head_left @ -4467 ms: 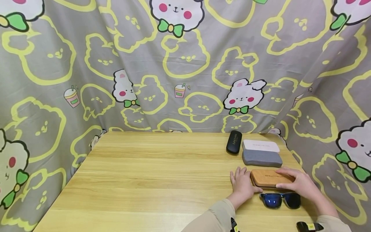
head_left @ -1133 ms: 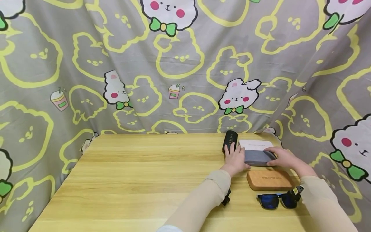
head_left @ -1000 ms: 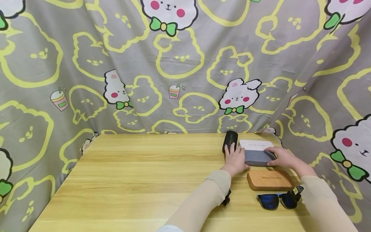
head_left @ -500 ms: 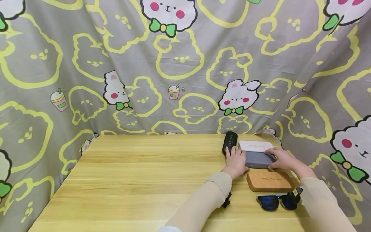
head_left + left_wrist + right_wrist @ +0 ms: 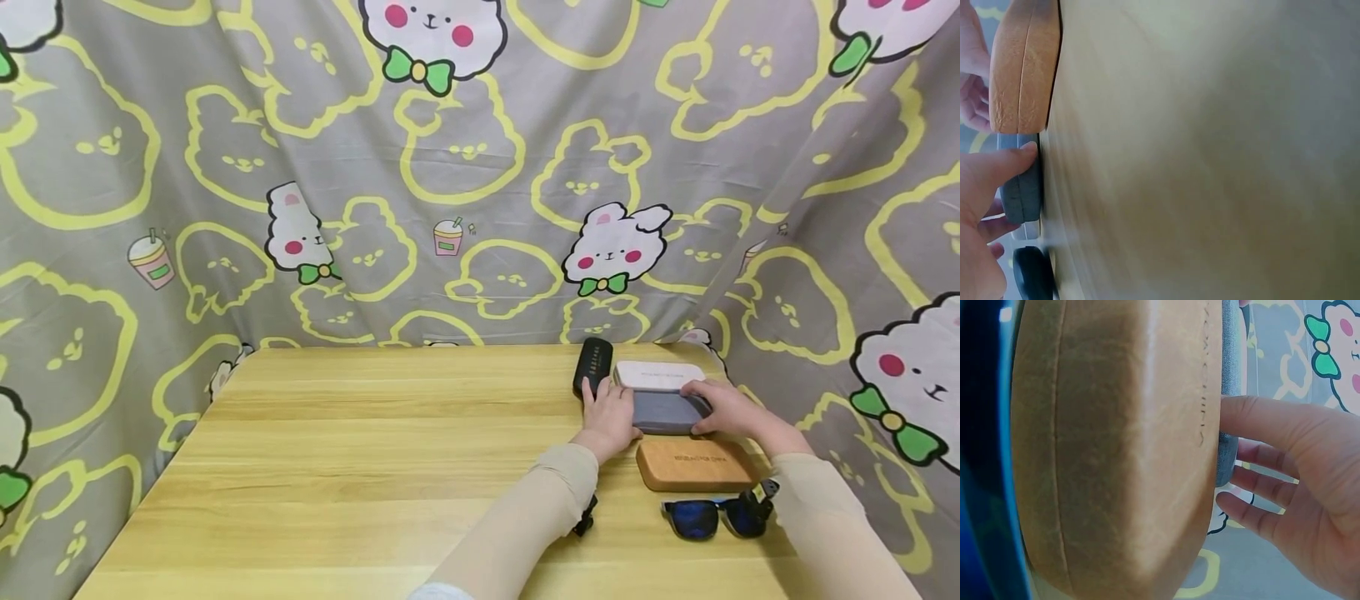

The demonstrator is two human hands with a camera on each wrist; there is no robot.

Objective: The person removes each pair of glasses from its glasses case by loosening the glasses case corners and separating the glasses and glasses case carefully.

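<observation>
A grey glasses case [image 5: 663,413] lies at the table's back right, in front of a white glasses case [image 5: 660,376]. My left hand [image 5: 609,417] grips its left end; the left wrist view shows the thumb on the front side and fingers behind. My right hand [image 5: 735,410] holds the right end between thumb and fingers. Nearer me lies a tan glasses case [image 5: 697,466], and before it folded-out sunglasses [image 5: 697,519] with blue lenses. A black glasses case [image 5: 594,367] lies just beyond the left fingers. In the right wrist view the tan case [image 5: 1116,444] hides much of the grey one.
The wooden table [image 5: 337,450] spreads wide to the left of the cases. A patterned grey curtain [image 5: 495,208] hangs along the back and both sides. The right forearm passes close beside the tan case and sunglasses.
Since the oldest frame, both hands have left the tan case, moved farther back and taken hold of the grey case's ends. Over the last second the hands stay almost still.
</observation>
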